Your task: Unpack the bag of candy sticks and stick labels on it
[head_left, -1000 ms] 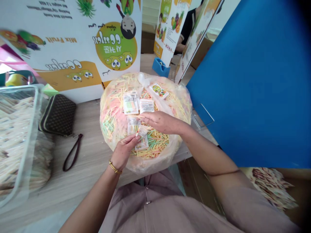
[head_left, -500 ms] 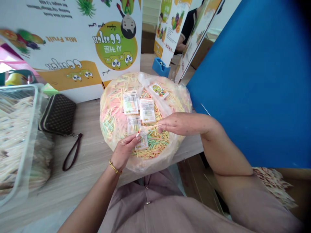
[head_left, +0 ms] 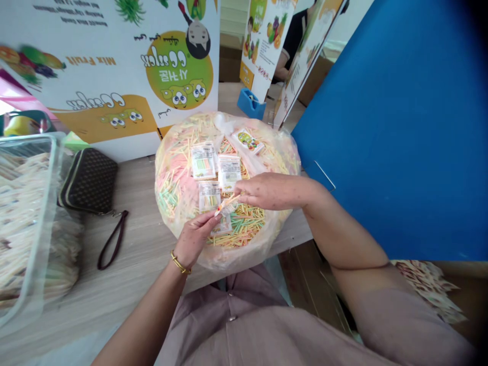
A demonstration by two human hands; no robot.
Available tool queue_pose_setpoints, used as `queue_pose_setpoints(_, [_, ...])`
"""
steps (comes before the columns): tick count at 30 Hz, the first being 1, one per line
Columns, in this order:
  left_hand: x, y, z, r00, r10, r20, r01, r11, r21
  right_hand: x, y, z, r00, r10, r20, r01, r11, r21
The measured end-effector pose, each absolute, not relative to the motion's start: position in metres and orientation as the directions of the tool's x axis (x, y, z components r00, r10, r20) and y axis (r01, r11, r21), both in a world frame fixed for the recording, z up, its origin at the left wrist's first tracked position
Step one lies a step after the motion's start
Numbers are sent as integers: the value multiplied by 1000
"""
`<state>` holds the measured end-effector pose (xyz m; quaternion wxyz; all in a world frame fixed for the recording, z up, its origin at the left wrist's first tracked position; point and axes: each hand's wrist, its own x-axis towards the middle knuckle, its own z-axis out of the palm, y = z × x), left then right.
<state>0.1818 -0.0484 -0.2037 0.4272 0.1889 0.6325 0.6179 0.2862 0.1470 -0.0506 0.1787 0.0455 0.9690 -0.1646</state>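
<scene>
A large clear bag (head_left: 278, 152) of thin pastel candy sticks (head_left: 244, 223) lies on the table. My left hand (head_left: 196, 234) pinches a small open packet (head_left: 220, 209) over the bag's near part. Pinched in my right hand (head_left: 263, 191) are a few candy sticks (head_left: 231, 200), their ends at the packet's mouth. Several small printed packets rest on the sticks, among them one at the left (head_left: 203, 160), one in the middle (head_left: 229, 172) and one below (head_left: 209, 195). Another packet (head_left: 248, 141) lies face up at the back.
A clear tub (head_left: 26, 213) of filled packets stands at the left, beside a dark patterned purse (head_left: 91, 180). Printed cartons (head_left: 129, 66), a blue tape dispenser (head_left: 251, 104) and a blue panel (head_left: 400, 127) stand behind and right. Beyond them a person's arm (head_left: 282, 66) shows.
My right hand has moved left, bringing the sticks to the packet in my left hand. My left hand has hardly moved. The view has shifted slightly.
</scene>
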Motion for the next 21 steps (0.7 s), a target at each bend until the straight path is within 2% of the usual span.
queue_pose_setpoints(4, [182, -49, -203, -542, 785, -299, -306, 146, 941, 284, 147, -52, -972, 52, -228, 153, 876, -456])
queue_pose_setpoints(7, [182, -49, -202, -526, 798, -293, -332, 124, 935, 283, 151, -55, -986, 51, -158, 126, 850, -512])
queue_pose_setpoints(12, [182, -49, -204, -531, 793, -300, -353, 115, 928, 279, 150, -61, -976, 33, -214, 135, 866, -482])
queue_pose_setpoints(15, [181, -48, -204, -526, 797, -296, -357, 109, 928, 272, 144, -65, -970, 88, -225, 190, 855, -483])
queue_pose_setpoints(21, [182, -48, -203, -532, 799, -282, -344, 100, 934, 258, 134, -76, -951, 288, -115, 307, 827, -470])
